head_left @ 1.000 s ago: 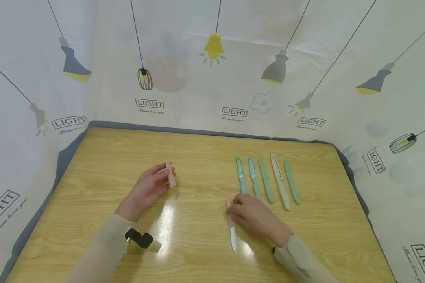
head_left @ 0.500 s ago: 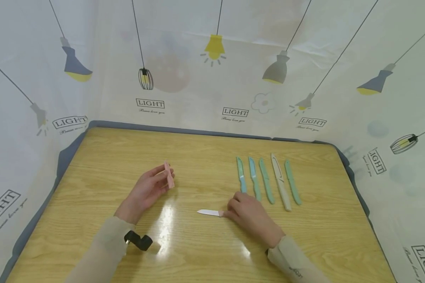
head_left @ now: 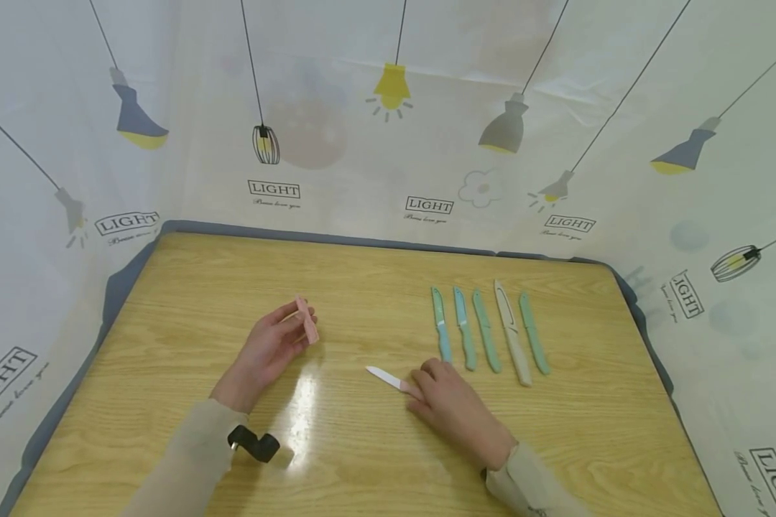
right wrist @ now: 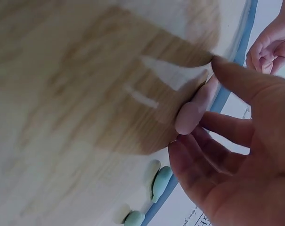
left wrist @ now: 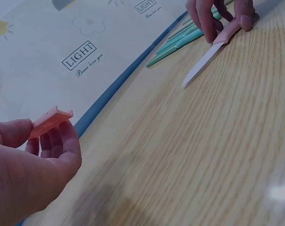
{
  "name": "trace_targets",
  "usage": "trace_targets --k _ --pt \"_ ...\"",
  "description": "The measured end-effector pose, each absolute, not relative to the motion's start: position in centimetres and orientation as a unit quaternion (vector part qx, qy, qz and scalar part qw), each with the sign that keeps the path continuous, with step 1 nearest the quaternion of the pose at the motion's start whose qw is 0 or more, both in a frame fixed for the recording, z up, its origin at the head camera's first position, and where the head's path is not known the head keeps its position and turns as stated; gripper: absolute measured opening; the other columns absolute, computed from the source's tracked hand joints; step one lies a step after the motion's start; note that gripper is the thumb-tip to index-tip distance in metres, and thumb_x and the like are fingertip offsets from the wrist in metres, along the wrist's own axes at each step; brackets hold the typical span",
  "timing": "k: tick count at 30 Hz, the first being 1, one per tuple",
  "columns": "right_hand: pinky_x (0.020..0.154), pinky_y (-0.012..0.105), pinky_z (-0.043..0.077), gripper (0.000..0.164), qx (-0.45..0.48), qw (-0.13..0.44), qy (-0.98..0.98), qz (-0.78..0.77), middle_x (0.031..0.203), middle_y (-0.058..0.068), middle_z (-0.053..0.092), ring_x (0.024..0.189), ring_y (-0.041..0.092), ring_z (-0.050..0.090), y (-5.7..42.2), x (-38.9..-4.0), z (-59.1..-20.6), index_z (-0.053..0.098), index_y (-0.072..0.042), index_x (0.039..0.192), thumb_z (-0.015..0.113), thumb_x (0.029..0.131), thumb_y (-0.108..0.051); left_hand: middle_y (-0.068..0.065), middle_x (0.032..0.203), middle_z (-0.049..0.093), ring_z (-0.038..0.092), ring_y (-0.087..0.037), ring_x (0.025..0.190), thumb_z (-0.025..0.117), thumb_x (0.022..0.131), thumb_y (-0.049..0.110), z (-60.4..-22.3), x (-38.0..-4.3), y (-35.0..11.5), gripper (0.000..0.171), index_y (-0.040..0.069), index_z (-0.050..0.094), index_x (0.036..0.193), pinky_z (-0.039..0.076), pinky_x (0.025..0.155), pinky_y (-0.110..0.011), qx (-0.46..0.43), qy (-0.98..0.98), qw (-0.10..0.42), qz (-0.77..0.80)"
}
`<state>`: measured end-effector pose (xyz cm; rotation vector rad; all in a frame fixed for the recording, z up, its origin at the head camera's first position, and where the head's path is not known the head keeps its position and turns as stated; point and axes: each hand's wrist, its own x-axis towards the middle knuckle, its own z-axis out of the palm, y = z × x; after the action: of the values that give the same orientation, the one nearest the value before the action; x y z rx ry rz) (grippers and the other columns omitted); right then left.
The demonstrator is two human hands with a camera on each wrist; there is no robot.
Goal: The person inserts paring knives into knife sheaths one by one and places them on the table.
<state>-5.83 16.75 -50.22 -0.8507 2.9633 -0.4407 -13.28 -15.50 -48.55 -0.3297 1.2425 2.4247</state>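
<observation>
My left hand (head_left: 265, 357) holds a pink knife sheath (head_left: 307, 321) above the left half of the table. The left wrist view shows the sheath (left wrist: 52, 123) pinched between thumb and fingers, one end facing out. On the right, my right hand (head_left: 460, 411) grips a small paring knife (head_left: 384, 378) by its pink handle, low over the tabletop. Its white blade is bare and points left toward the sheath. The right wrist view has the handle's rounded end (right wrist: 191, 115) between thumb and fingers, the blade hidden there.
Beyond my right hand, several knives lie side by side: a green one with a blue handle (head_left: 440, 319), a blue-sheathed one (head_left: 463, 327), green ones (head_left: 485, 330) and a longer beige one (head_left: 512, 334). A lamp-print cloth (head_left: 349, 194) walls the wooden table (head_left: 233, 273).
The right hand has swung the knife round, its blade turning from pointing at the person to pointing left and slightly away. The left hand with the sheath has barely shifted.
</observation>
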Motion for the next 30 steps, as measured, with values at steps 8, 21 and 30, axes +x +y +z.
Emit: trace_targets --k 8,21,30 --pt "0.059 0.023 0.048 0.016 -0.259 0.007 0.955 -0.143 0.085 -0.006 0.053 0.069 0.006 0.047 16.4 -5.9 -50.3 0.068 -0.011 0.096 0.061 0.095 -0.025 -0.009 0.130 0.050 0.045 -0.024 0.125 0.047 0.101 0.006 -48.6 -13.2 -15.3 0.061 0.001 0.018 0.154 0.047 0.098 -0.030 -0.121 0.438 0.185 0.871" --pt "0.054 0.019 0.046 0.012 -0.206 0.041 0.959 -0.192 0.086 -0.008 0.050 0.066 0.005 0.046 16.5 -5.9 -49.9 0.063 -0.013 0.097 0.063 0.089 -0.022 -0.015 0.127 0.052 0.027 -0.034 0.139 0.037 0.105 0.013 -48.4 -13.2 -14.2 0.043 0.001 0.024 0.145 0.029 0.113 -0.041 -0.141 0.335 0.190 0.912" --pt "0.038 0.017 0.037 0.012 -0.180 0.032 0.942 -0.281 0.063 -0.008 0.046 0.049 0.002 0.037 16.6 -6.3 -49.2 0.054 -0.013 0.104 0.053 0.094 -0.020 -0.018 0.137 0.050 0.050 -0.029 0.126 0.042 0.102 0.003 -47.9 -12.9 -12.3 0.057 -0.001 0.016 0.154 0.040 0.106 -0.039 -0.151 0.370 0.171 0.901"
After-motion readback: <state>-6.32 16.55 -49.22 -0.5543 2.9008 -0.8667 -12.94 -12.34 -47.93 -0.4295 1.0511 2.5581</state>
